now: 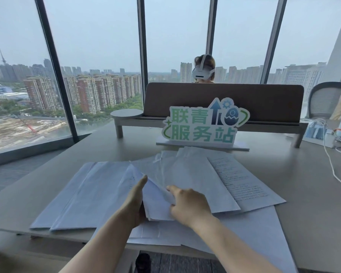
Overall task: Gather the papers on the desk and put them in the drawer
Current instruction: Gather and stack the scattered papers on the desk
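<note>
Two hands hold one folded paper [156, 200] above the counter [303, 184]: left hand [135, 201] grips its edge, right hand [187, 205] pinches it with curled fingers.

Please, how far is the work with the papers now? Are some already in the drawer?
Done: nothing visibly; no drawer shows in this view. In hand: the left hand and right hand hold a small bunch of sheets between them, lifted off the desk. Left: many papers lie spread out, including a printed sheet at the right, and all must go into the drawer.
</note>
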{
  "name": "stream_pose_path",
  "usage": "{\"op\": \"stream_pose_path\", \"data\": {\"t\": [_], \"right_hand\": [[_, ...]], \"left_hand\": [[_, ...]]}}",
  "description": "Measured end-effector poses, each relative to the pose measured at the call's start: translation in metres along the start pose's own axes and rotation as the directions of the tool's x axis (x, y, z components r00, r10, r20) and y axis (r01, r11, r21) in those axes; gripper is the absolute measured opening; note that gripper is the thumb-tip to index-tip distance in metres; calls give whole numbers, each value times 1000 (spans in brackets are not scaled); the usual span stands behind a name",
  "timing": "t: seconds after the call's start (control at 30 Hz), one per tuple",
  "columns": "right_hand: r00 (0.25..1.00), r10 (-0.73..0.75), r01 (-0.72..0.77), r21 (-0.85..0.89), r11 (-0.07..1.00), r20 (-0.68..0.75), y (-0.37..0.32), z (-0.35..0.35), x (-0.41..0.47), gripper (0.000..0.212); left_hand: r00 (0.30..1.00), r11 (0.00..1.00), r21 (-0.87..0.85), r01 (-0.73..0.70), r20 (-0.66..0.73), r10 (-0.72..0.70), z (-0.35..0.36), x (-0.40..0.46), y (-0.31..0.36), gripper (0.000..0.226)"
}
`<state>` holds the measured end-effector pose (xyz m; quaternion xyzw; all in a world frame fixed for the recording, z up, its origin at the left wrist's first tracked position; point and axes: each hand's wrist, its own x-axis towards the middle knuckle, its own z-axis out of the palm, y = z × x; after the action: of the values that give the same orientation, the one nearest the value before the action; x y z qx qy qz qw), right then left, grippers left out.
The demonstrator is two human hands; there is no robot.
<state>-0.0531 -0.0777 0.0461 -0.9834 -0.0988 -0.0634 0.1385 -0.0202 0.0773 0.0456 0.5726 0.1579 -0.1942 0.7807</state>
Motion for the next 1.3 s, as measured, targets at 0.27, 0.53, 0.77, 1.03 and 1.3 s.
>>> {"op": "stream_pose_path", "data": {"t": [0.27,0.53,0.77,1.03,1.3], "right_hand": [[963,56,-85,102,991,265,-4,-18,-8,88],[943,333,-331,191,924,25,42,-17,8,69],[792,594,-609,144,780,140,104,-16,22,92],[882,448,-469,333,818,145,90,-13,28,73],[912,354,-410,407,816,209,84,-5,29,56]], "left_hand": [[1000,995,96,-5,20,3,-1,-1,2,33],[988,975,220,-20,-143,53,-4,14,-8,31],[993,991,117,-58,-97,69,-3,13,-7,26],[993,988,109,-105,-33,109,-4,16,-10,29],[993,976,185,-114,-14,119,5,16,-7,34]]}}
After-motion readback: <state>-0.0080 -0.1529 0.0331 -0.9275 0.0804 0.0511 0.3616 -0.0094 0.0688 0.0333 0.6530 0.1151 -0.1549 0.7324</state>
